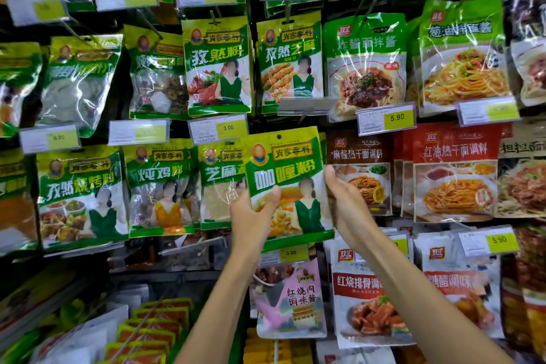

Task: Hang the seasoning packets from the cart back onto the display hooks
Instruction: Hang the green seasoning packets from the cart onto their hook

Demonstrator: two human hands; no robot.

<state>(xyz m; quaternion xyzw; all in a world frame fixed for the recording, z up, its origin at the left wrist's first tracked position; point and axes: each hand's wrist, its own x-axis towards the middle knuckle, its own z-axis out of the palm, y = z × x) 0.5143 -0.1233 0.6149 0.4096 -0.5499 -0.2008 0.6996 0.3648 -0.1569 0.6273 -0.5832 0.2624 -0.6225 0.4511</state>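
Note:
A green and yellow seasoning packet (288,183) with a small hang hole at its top is held up in front of the display wall. My left hand (254,216) grips its lower left edge, thumb across the front. My right hand (344,201) holds its right edge, fingers behind the packet. Just above it juts a hook with a blank clear price-tag holder (304,106); the packet's hole sits below that holder. The cart is out of view.
Rows of hanging packets fill the wall: green ones (218,68) to the left and above, red noodle-sauce ones (455,174) to the right, a pink packet (291,301) below. Yellow price tags (385,120) stick out on the hooks. Boxed goods (147,331) lie lower left.

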